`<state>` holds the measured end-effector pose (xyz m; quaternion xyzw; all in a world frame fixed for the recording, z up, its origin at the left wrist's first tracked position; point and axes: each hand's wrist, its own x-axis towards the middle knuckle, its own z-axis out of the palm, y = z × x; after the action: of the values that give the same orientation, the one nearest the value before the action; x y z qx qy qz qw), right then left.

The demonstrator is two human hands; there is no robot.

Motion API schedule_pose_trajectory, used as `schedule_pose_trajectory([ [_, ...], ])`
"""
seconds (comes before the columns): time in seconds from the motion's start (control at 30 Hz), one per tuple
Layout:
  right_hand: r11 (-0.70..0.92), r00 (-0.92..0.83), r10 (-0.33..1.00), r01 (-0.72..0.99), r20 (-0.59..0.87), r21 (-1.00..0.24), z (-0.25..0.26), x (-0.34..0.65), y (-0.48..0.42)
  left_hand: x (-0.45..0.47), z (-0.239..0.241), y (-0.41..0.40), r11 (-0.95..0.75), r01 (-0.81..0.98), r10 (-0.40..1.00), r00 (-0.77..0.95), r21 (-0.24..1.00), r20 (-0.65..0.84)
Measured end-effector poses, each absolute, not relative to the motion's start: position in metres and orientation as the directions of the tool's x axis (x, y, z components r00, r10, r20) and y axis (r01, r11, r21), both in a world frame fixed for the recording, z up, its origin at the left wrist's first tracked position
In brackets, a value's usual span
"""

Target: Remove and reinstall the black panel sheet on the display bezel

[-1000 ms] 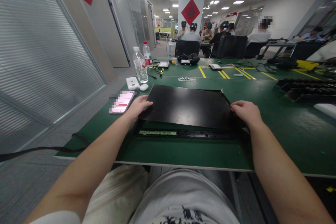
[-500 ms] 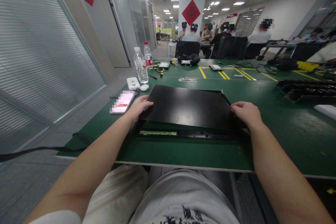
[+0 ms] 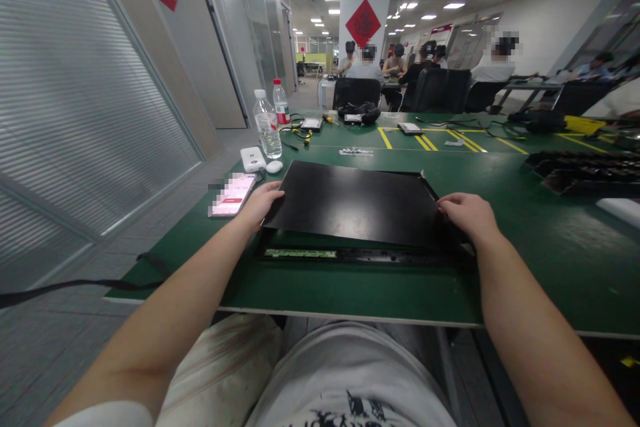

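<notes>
A glossy black screen panel (image 3: pixel 350 203) lies tilted over a black frame (image 3: pixel 400 257), its near edge a little above the frame's near bar. A narrow green circuit board (image 3: pixel 301 254) shows along the left part of that bar. My left hand (image 3: pixel 264 203) is closed on the panel's left edge, with the thumb near its top face. At the right edge, my right hand (image 3: pixel 467 215) pinches the panel, close to the frame's right side. The fingers under both edges are hidden.
Left of the panel lie a lit phone (image 3: pixel 234 195), a white charger (image 3: pixel 253 159) and a white oval case (image 3: pixel 274 167). Behind stand two bottles (image 3: pixel 268 125). Small metal pieces (image 3: pixel 356 152) lie beyond the panel; black ridged parts (image 3: pixel 580 173) sit at right.
My left thumb has slid slightly left, toward the panel's edge. The panel and my right hand stay almost where they were.
</notes>
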<state>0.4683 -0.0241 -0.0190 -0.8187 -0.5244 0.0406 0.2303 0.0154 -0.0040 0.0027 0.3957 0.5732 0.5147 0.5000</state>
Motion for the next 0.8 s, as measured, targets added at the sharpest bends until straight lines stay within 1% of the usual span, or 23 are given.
schedule_pose_trajectory([
  [0.13, -0.351, 0.44, 0.884, 0.848, 0.158, -0.397, -0.0193, 0.4687, -0.0234, 0.0173, 0.0038, -0.0042, 0.162, -0.029, 0.97, -0.177, 0.986, -0.164],
  [0.33, -0.335, 0.415, 0.894, 0.87, 0.17, -0.361, -0.0214, 0.4709, -0.0218, 0.0173, 0.0046, -0.0049, 0.163, -0.014, 0.971, -0.173, 0.987, -0.163],
  [0.6, -0.351, 0.423, 0.895, 0.864, 0.143, -0.362, -0.0174, 0.4679, -0.0237, 0.0174, 0.0035, -0.0041, 0.172, -0.014, 0.969, -0.179, 0.985, -0.172],
  [0.8, -0.341, 0.418, 0.896, 0.865, 0.153, -0.368, -0.018, 0.4689, -0.0235, 0.017, 0.0028, -0.0041, 0.178, -0.011, 0.967, -0.181, 0.984, -0.177],
])
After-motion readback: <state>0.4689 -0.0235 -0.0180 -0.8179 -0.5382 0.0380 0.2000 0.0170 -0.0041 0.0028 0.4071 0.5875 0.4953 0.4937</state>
